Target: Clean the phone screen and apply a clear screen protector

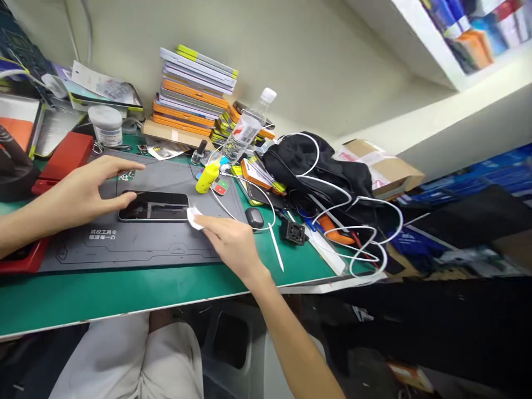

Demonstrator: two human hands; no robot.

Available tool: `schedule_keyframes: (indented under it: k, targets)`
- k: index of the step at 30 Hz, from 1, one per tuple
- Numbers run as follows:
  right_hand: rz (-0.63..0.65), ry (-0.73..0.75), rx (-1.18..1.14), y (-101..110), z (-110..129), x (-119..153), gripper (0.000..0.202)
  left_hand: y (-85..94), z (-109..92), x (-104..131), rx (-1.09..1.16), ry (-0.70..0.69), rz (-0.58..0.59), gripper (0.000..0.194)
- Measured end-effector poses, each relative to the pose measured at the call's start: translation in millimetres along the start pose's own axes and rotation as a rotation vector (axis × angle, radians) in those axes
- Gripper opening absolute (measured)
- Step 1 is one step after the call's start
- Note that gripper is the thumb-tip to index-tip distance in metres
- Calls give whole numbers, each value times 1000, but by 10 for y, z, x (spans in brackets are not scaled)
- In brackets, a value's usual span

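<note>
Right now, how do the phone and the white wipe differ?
Colour: the phone has a dark, glossy face; the white wipe is pale and not shiny.
Shape: the phone is a flat, straight-edged slab, while the wipe looks crumpled.
Support: the phone lies on the grey mat; the wipe is in the right hand.
Shared: both are at the mat.
</note>
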State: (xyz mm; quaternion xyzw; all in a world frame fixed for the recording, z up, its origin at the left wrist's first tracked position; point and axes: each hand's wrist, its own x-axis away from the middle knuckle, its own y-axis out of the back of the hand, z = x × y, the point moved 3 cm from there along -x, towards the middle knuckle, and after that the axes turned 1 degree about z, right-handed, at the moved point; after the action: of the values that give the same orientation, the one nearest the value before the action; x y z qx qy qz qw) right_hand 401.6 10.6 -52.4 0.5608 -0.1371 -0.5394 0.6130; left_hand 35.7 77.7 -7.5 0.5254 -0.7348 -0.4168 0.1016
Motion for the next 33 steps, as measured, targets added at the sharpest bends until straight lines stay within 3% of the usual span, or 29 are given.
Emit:
schedule_keyframes:
  k: [4, 7, 11, 14, 16, 20, 23, 33]
  targets:
    - [-123, -93, 62, 365, -255, 160, 45, -63, 1, 25, -176, -118, 87, 75]
    - [-69, -91, 144, 538, -319, 93, 46, -83, 46, 35, -212, -119, 107, 75]
    - [-37, 29, 89, 598, -229, -115, 50, -93, 91, 56, -238, -125, 130, 71]
    - [-27, 90, -101, 489, -132, -285, 49, -99, 104, 73, -238, -115, 172, 68]
    - [81, 89, -224, 335, -90, -370, 54, -98, 105, 81, -214, -97, 191, 68]
    - [275, -15, -344, 41, -106, -415, 82, -94, 91, 89, -154, -62, 195, 67]
    - [285, -48, -371, -44, -153, -392, 89, -98, 68, 92, -154, -59, 196, 67]
    - [242, -8, -424, -71, -192, -379, 80, -71, 36, 114, -178, -33, 228, 62]
